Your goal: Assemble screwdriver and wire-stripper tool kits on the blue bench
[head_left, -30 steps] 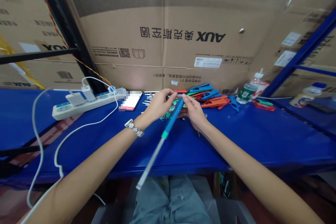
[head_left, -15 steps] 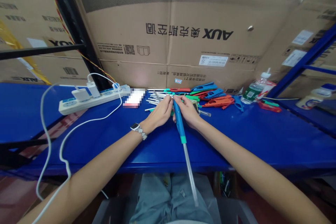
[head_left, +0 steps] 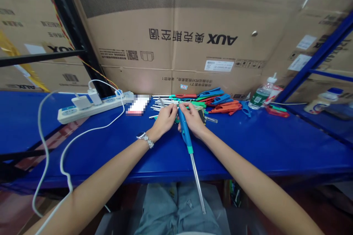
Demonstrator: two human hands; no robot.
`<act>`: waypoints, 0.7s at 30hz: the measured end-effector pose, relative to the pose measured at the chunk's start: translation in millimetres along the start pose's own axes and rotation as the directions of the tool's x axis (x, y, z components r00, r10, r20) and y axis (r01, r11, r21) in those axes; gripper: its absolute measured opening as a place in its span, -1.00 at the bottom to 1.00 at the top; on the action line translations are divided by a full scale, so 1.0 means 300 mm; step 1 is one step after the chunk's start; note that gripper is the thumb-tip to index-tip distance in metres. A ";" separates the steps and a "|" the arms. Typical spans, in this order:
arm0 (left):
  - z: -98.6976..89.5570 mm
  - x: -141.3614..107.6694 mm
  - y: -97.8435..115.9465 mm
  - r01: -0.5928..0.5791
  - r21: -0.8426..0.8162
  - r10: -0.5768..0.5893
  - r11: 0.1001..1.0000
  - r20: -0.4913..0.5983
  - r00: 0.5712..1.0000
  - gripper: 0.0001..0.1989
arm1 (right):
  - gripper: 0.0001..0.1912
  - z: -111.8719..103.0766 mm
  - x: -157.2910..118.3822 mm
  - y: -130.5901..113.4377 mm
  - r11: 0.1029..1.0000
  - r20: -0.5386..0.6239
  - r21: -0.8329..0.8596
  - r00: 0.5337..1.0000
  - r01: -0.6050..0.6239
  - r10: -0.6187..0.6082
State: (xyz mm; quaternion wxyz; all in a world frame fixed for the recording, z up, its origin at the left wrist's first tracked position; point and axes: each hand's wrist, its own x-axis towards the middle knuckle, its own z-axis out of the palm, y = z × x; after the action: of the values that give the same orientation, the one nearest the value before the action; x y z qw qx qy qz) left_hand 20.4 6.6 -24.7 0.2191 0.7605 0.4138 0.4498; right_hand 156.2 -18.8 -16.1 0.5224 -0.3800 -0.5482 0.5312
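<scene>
In the head view, my right hand [head_left: 193, 119] is closed around the blue handle of a long-necked lighter [head_left: 185, 128]. Its metal tube slants down toward my lap, past the table edge. My left hand [head_left: 166, 118], with a watch and bracelet on the wrist, is pinched at the handle's far end. A thin grey rod [head_left: 161, 101] rises beside its fingers; whether they grip it I cannot tell. Just beyond both hands lies a pile of similar lighters [head_left: 224, 107], in red, blue, green and orange, several with metal tubes pointing left.
A white power strip [head_left: 82, 112] with chargers and a looping white cable [head_left: 91, 129] lies on the left. A clear bottle [head_left: 260, 95] stands at the right, near another bottle with a blue cap [head_left: 322, 102]. A large cardboard box [head_left: 187, 11] backs the blue table [head_left: 237, 147].
The whole view has shifted slightly, with the background moving a little left. Both hands keep nearly the same pose around the lighter, with the tube still pointing down.
</scene>
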 end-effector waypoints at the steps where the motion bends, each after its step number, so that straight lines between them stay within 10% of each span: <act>1: -0.002 -0.004 0.003 -0.033 0.040 0.032 0.999 0.007 0.999 -0.70 | -0.46 -0.001 -0.001 0.000 1.000 -0.008 -0.001 1.000 -0.003 0.003; 9: 0.005 -0.007 -0.004 -0.290 0.213 0.293 0.933 0.018 0.956 -0.78 | -0.48 0.001 -0.003 -0.011 1.000 -0.044 -0.002 0.999 -0.019 0.019; 16: 0.016 0.006 0.006 -0.020 0.039 0.021 0.999 -0.037 0.999 -0.64 | -0.50 0.001 -0.008 -0.018 1.000 -0.053 -0.008 0.999 -0.005 0.004; 21: 0.000 -0.014 0.018 -0.129 0.080 0.132 0.988 -0.033 0.991 -0.72 | -0.53 0.000 -0.011 -0.016 1.000 -0.096 0.004 0.995 0.012 -0.011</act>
State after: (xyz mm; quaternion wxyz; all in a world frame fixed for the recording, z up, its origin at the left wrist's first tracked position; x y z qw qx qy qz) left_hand 21.6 0.1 -22.8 0.1512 0.7853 0.3844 0.4612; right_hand 157.4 -22.7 -12.0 0.5520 -0.4010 -0.5235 0.5103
